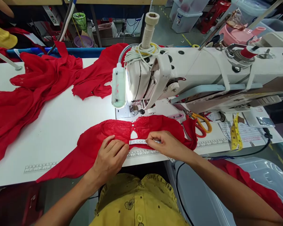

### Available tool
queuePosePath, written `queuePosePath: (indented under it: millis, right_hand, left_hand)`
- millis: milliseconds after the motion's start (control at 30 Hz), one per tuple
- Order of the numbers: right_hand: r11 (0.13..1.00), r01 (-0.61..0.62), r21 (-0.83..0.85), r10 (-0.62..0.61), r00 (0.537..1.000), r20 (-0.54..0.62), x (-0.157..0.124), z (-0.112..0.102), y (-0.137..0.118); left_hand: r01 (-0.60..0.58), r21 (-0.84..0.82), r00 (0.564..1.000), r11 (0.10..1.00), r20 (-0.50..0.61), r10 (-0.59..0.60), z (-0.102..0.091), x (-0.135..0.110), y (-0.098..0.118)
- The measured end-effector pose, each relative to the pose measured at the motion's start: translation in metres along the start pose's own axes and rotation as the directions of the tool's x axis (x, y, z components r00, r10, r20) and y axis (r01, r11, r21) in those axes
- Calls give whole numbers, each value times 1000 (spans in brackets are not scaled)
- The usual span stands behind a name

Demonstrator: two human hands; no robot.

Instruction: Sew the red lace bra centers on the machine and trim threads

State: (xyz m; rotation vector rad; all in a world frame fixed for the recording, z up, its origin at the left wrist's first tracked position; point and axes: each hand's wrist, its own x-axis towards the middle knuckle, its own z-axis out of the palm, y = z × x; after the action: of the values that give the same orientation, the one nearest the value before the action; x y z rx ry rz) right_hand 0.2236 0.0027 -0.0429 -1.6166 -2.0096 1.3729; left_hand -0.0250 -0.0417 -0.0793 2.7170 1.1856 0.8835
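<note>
A red lace bra or bralette (94, 138) lies spread along the front edge of the white sewing table. Across its middle, under a small keyhole opening, runs a short stretch of white measuring tape (138, 142). My left hand (112, 155) rests on the red fabric, its fingers bent and close together, with the tips by the tape's left end. On the other side, my right hand (163, 142) is closed in a pinch on the tape, thumb and forefinger together. Part of the tape is hidden under the right fingers.
Behind the garment stands a sewing machine (193, 69) with a lit lamp (119, 86). Orange-handled scissors (202, 122) and a yellow tape measure (235, 133) lie to the right. More red fabric (37, 84) is heaped at left. A clear plastic bin (202, 191) stands below, right.
</note>
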Motion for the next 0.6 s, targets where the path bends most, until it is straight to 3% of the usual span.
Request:
queuePosePath:
  millis: [600]
  right_hand:
    - [998,-44,-39,44,999,1,3,1,4]
  left_hand:
    - [-36,42,997,998,76,33,1,-3,-2]
